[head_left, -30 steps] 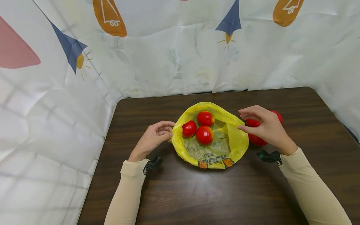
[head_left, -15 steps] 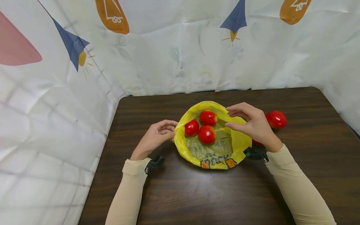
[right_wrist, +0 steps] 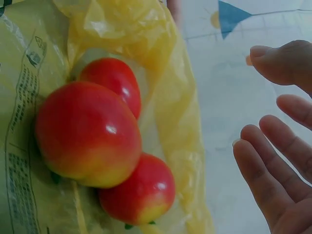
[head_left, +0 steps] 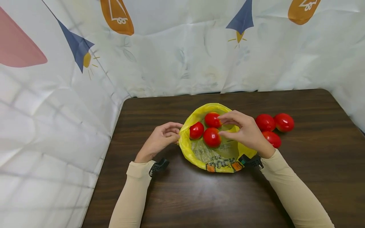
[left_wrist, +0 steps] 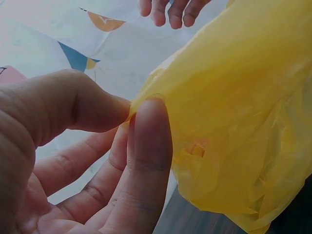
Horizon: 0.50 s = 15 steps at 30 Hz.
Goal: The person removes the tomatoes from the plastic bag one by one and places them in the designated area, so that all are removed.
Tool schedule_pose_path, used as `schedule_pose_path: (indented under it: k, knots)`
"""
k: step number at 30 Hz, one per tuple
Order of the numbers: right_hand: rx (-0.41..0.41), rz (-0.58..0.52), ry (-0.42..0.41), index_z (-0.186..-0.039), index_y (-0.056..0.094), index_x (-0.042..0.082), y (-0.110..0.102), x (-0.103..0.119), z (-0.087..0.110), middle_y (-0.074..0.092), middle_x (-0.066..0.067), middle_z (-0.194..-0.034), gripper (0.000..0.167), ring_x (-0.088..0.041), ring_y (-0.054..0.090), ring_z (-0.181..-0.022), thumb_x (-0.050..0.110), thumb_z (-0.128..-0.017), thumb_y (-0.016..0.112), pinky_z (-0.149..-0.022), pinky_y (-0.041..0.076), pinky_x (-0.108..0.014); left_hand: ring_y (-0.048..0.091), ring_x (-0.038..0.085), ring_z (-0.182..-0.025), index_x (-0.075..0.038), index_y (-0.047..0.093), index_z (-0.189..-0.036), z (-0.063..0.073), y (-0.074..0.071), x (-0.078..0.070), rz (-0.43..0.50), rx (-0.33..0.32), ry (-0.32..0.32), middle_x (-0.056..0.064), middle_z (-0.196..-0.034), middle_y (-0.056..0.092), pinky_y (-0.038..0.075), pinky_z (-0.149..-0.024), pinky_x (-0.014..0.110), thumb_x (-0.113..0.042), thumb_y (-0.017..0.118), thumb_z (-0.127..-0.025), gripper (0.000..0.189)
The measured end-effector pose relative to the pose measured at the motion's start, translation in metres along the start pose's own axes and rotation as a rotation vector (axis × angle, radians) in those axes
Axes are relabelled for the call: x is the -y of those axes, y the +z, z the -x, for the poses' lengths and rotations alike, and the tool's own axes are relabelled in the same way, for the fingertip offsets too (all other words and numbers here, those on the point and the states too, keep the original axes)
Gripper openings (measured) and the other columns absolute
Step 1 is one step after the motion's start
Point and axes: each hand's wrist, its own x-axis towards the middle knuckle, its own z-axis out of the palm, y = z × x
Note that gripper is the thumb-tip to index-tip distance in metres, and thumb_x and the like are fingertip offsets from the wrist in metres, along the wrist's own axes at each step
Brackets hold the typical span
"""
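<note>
A yellow plastic bag (head_left: 186, 150) stands with its mouth wide on the table. Inside lie three glossy red fruits (head_left: 212, 137) with yellowish ends, tomato-like in shape. My left hand (head_left: 157, 140) pinches the bag's left rim between thumb and finger; the left wrist view shows the plastic (left_wrist: 224, 112) caught there. Over the bag's right side hovers my right hand (head_left: 246, 133), thumb and fingers spread apart with nothing between them. In the right wrist view, its fingers (right_wrist: 265, 180) are well apart from the fruits (right_wrist: 87, 134).
Right of the bag, three more red fruits (head_left: 284, 122) sit close together on the dark wooden table (head_left: 205, 202). A printed white cloth (head_left: 176, 57) hangs behind the table and along its left side.
My right hand has moved left, from beside the loose fruits to above the bag, uncovering those fruits. The left hand keeps its pinch on the rim. The head view shifts slightly.
</note>
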Motion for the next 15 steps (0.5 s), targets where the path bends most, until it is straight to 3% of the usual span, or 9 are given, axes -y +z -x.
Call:
schedule_pose_path:
  k: [5,7,12,15]
  knots:
    - [0.027,-0.001,0.015,-0.123,0.071,0.013,0.007,-0.001,-0.001,0.072,-0.002,-0.115,0.052,-0.001,0.069,-0.105,0.002,-0.076,0.090,-0.094,0.060,-0.023,0.072,0.017,-0.089,-0.012,0.062,-0.136,-0.001,0.000,0.001,-0.006,-0.001,0.004,0.016,-0.117,0.066,0.063,-0.091,0.044,-0.011,0.069,-0.096,0.040]
    - [0.038,0.008,0.025,-0.123,0.071,0.012,0.009,-0.003,-0.001,0.073,-0.005,-0.114,0.051,-0.008,0.071,-0.104,0.004,-0.076,0.090,-0.094,0.061,-0.026,0.072,0.017,-0.089,-0.012,0.062,-0.136,-0.001,0.000,0.001,-0.005,0.000,0.004,0.016,-0.117,0.066,0.063,-0.090,0.043,-0.011,0.069,-0.096,0.040]
    - [0.071,0.037,0.051,-0.122,0.071,0.010,0.015,-0.006,-0.001,0.072,-0.013,-0.113,0.048,-0.028,0.072,-0.101,0.007,-0.078,0.090,-0.094,0.059,-0.019,0.071,0.018,-0.089,-0.013,0.061,-0.135,-0.001,0.001,0.001,-0.006,0.002,-0.001,0.015,-0.118,0.067,0.063,-0.091,0.045,-0.010,0.068,-0.096,0.040]
    - [0.086,0.054,0.074,-0.123,0.071,0.008,0.019,-0.009,0.000,0.071,-0.011,-0.113,0.048,-0.026,0.072,-0.102,0.008,-0.078,0.089,-0.095,0.061,-0.026,0.071,0.019,-0.089,-0.013,0.061,-0.136,-0.001,0.001,0.001,-0.008,0.001,-0.003,0.015,-0.118,0.067,0.062,-0.092,0.047,-0.010,0.068,-0.095,0.041]
